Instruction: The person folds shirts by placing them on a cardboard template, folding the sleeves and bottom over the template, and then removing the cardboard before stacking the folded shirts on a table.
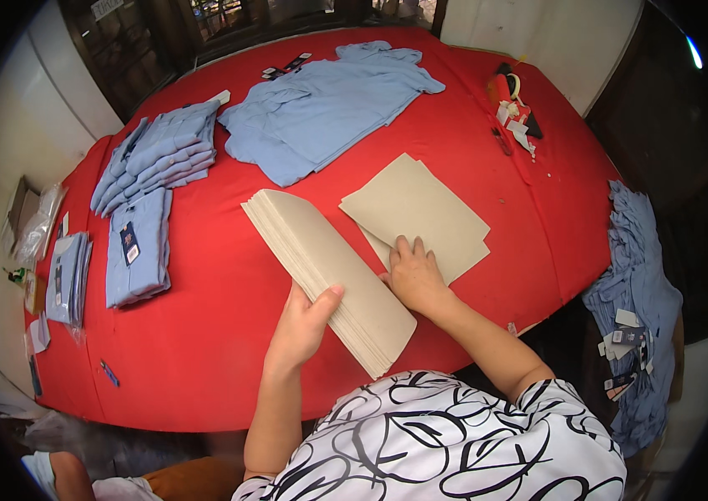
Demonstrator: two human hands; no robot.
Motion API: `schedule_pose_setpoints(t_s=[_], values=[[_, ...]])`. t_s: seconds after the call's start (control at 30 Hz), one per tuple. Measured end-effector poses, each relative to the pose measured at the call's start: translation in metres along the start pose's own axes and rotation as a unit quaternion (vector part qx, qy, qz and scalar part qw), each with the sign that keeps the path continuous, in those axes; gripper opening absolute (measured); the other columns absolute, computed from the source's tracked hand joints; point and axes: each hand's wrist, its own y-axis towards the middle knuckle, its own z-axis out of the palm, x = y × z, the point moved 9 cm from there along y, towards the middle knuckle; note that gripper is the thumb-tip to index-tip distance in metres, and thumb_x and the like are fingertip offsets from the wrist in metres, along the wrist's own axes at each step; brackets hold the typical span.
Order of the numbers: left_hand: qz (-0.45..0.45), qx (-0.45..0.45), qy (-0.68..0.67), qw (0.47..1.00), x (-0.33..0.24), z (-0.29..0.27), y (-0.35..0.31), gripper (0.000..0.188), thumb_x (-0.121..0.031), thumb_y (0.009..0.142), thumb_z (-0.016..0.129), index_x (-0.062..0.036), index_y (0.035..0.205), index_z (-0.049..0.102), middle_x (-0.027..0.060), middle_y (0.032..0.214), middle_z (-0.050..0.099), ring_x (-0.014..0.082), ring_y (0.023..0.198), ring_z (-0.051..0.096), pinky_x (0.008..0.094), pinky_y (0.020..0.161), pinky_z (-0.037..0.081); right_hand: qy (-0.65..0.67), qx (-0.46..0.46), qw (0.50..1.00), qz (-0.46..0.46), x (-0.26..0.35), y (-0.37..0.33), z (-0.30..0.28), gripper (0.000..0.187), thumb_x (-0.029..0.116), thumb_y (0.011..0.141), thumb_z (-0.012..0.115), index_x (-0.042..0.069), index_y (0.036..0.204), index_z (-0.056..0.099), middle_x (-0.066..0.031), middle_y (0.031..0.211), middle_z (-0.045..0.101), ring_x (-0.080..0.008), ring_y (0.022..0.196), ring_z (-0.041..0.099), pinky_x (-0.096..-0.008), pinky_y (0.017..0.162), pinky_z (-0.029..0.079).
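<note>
My left hand is closed around the lower long edge of a thick stack of grey-brown cardboard sheets. The stack tilts above the near part of the table, my thumb on its face. To its right, a few loose cardboard sheets lie fanned on the red cloth. My right hand rests on their near left part, fingertips a little apart on the top sheet and thumb out to the side, beside the stack. The near left edge of these sheets looks slightly lifted. The right hand's palm side is hidden.
Light blue shirts lie spread at the back of the red-covered table. Folded shirts are piled at left, near bagged shirts. Tape and scraps sit at back right. More blue garments hang beyond the right edge.
</note>
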Motion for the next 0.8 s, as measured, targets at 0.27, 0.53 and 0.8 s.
schedule_pose_setpoints(t_s=[0.27,0.53,0.8], values=[[-0.001,0.005,-0.005,1.000,0.002,-0.005,-0.001,0.060,-0.018,0.096,0.057,0.0092,0.142,0.031,0.0190,0.130,0.053,0.0234,0.119,0.054,0.0355,0.102,0.044,0.088,0.085,0.992,0.012,-0.014,0.007,0.025,0.052,0.015,0.082,0.069,-0.012,0.124,0.054,-0.0222,0.127,0.048,-0.0391,0.114,0.055,-0.0444,0.090,0.054],[0.033,-0.018,0.041,0.998,-0.001,-0.003,0.005,0.063,-0.024,0.094,0.059,0.0097,0.141,0.033,0.0222,0.128,0.055,0.0267,0.120,0.055,0.0371,0.102,0.044,0.101,0.065,0.993,0.014,-0.025,0.002,0.010,0.048,0.016,0.081,0.068,-0.008,0.120,0.055,-0.0200,0.121,0.049,-0.0391,0.110,0.052,-0.0497,0.091,0.048],[0.042,-0.026,0.047,0.998,0.000,-0.009,-0.001,0.066,-0.027,0.093,0.060,0.0096,0.142,0.033,0.0242,0.128,0.057,0.0296,0.120,0.057,0.0381,0.102,0.045,0.128,0.121,0.984,0.019,-0.021,0.010,0.023,0.062,0.011,0.079,0.067,-0.012,0.132,0.044,-0.0250,0.134,0.043,-0.0430,0.119,0.048,-0.0489,0.095,0.049]])
